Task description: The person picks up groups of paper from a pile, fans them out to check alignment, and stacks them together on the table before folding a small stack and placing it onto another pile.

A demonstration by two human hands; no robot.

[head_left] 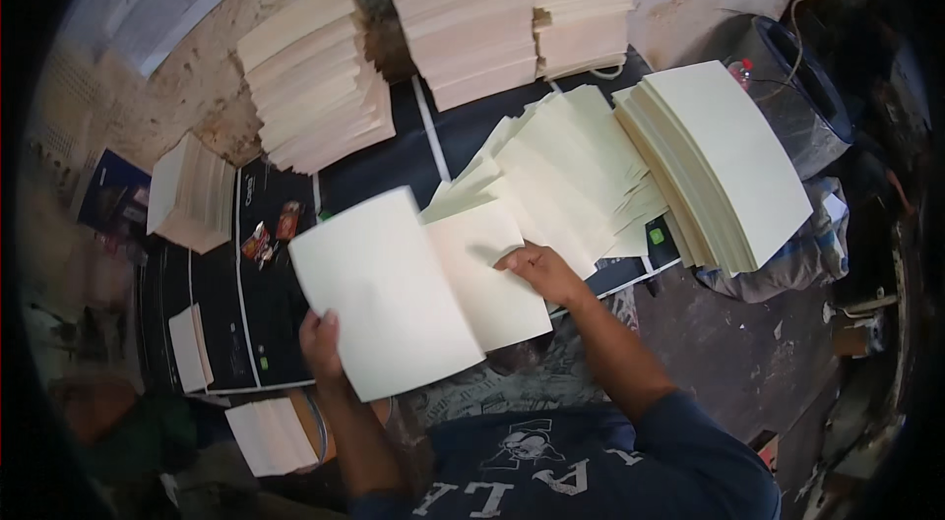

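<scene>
My left hand (323, 343) grips the lower left edge of a pale cream sheet of paper (384, 294), its thumb on top; whether several sheets lie together there I cannot tell. A second cream sheet (463, 249) shows from under its right side. My right hand (541, 272) is closed, thumb and fingers pinching this second sheet near its right edge. Just beyond it, a loose pile of fanned cream sheets (571, 166) spreads over the dark table (369, 171). Right of that pile stands a thick, leaning stack of cream sheets (724, 166).
Tall paper stacks (458, 18) stand along the far wall, with a slumped one (310, 77) to their left. Smaller stacks (192, 195) sit at the left. Red wrappers (258, 243) lie on the table. A dark drum (797, 87) stands at the far right.
</scene>
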